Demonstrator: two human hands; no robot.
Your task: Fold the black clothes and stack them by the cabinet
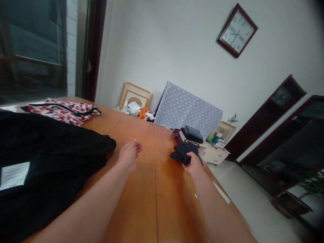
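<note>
Black garment (pixel 63 148), unreadable white label (pixel 15 175)

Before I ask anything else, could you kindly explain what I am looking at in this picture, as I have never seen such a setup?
Of course. There is no machine here: a person works with two bare hands, and a camera worn on the head looks forward and down, so both forearms reach in from the bottom. The room looks tilted in this single view.

The right hand holds a dark folded cloth in its fingers. The left hand is empty, over the wooden table.

On the table, a large black cloth spreads out at the left, with a patterned cloth beyond it. A stack of folded cloths sits just past the held one.
</note>
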